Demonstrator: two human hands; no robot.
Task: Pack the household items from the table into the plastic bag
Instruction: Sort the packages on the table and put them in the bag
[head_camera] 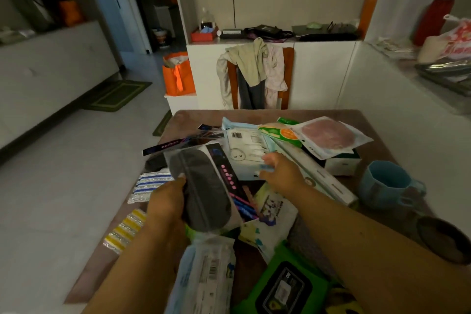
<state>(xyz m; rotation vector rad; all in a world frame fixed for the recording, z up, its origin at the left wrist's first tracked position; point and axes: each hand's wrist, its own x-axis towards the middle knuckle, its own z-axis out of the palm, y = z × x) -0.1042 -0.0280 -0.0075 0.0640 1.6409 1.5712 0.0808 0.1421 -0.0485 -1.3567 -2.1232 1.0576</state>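
My left hand (165, 201) grips a clear packet of dark grey insoles (201, 186), lifted a little above the brown table (377, 135). My right hand (283, 173) reaches over the pile and pinches the lower edge of a light blue flat packet (242, 150). Around it lie a long white box (318, 176), a round pink pad in a clear pouch (328, 135), a green wipes pack (283, 285), a white printed pouch (272, 214) and a pale blue packet (204, 275) near me. I see no plastic bag on the table.
Striped blue (153, 181) and yellow (125, 229) cloth packs lie at the table's left edge. A blue mug (387, 186) and a dark bowl (443, 239) stand at the right. A chair draped with clothes (254, 71) stands behind the table; an orange bag (178, 76) is beyond.
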